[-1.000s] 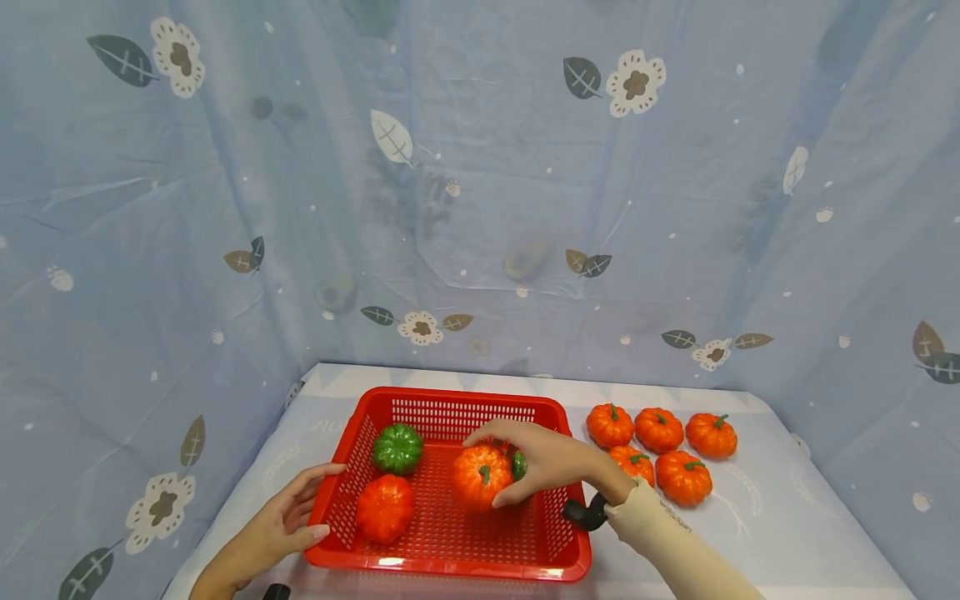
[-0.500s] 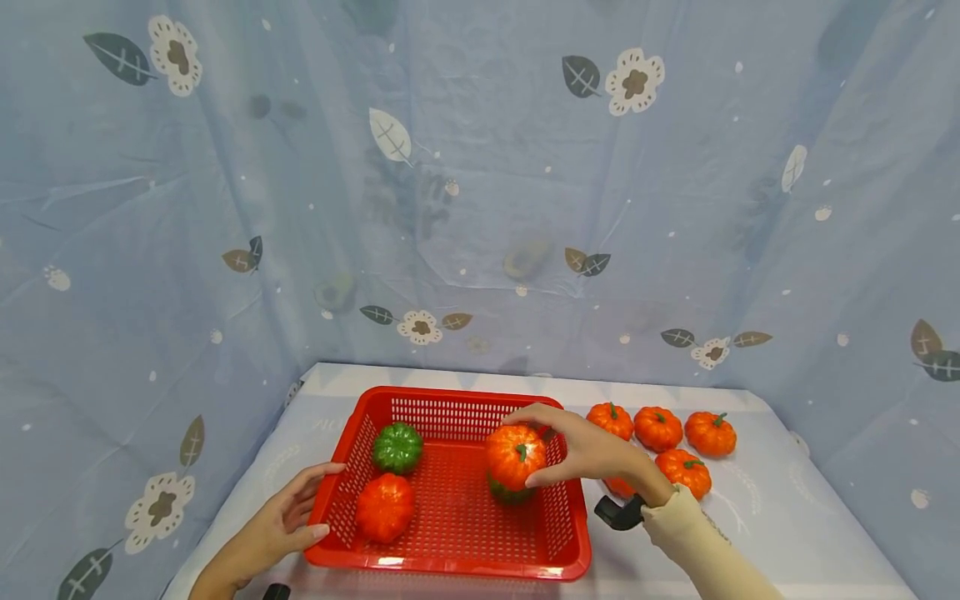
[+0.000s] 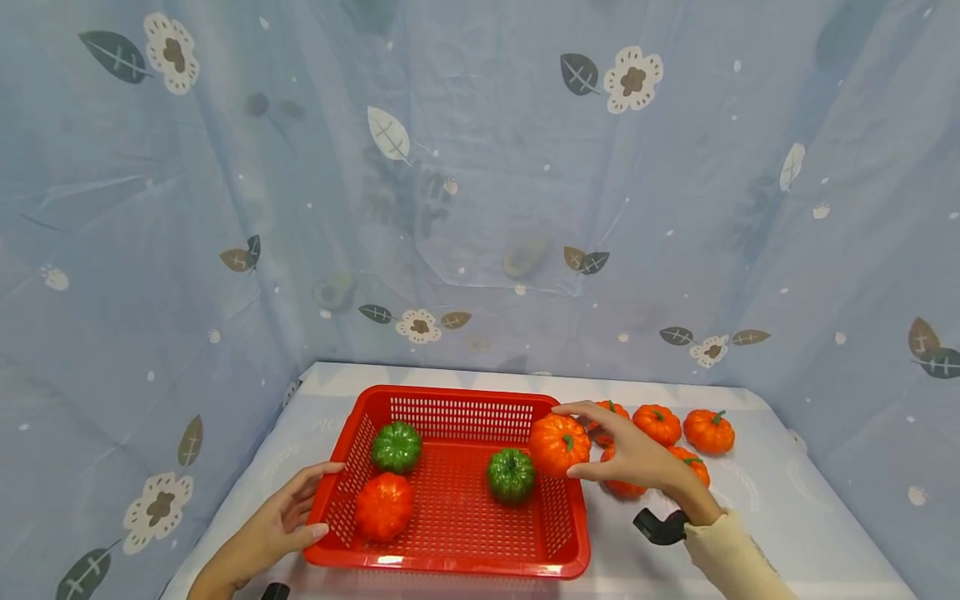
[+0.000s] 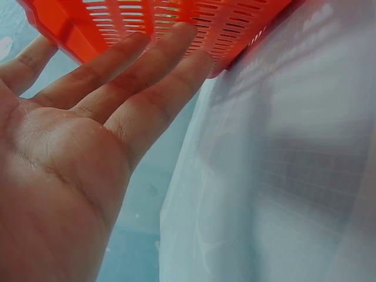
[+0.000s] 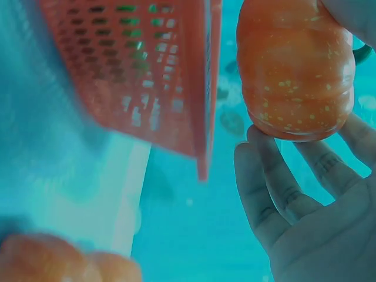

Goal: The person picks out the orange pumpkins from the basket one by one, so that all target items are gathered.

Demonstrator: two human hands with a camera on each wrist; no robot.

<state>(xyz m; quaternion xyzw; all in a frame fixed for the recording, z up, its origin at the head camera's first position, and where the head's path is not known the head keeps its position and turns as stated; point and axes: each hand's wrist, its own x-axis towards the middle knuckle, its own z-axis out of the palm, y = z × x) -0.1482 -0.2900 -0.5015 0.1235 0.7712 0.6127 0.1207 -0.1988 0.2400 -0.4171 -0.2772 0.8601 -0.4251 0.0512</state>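
Note:
An orange toy pumpkin [image 3: 559, 446] with a green stem is held by my right hand [image 3: 633, 450] over the right rim of a red plastic basket [image 3: 450, 566]. In the right wrist view the pumpkin [image 5: 296, 76] is clear of the basket wall, gripped between thumb and fingers. My left hand [image 3: 281, 521] rests against the basket's left side; the left wrist view shows its fingers [image 4: 147, 100] nearly straight along the perforated wall. Inside the basket lie a green pumpkin [image 3: 397, 447] at the back left, a red-orange pumpkin [image 3: 384, 507] at the front left and another green pumpkin [image 3: 512, 476] towards the right.
Several orange pumpkins stand on the white table [image 3: 780, 517] right of the basket, among them one at the far right [image 3: 708, 432] and one at the back [image 3: 657, 426]. My right hand and arm partly cover others. A patterned blue curtain [image 3: 480, 208] encloses the table.
My right hand has carried the orange pumpkin rightwards from above the basket's middle to its right rim, uncovering the green pumpkin beneath. The left hand has stayed in place.

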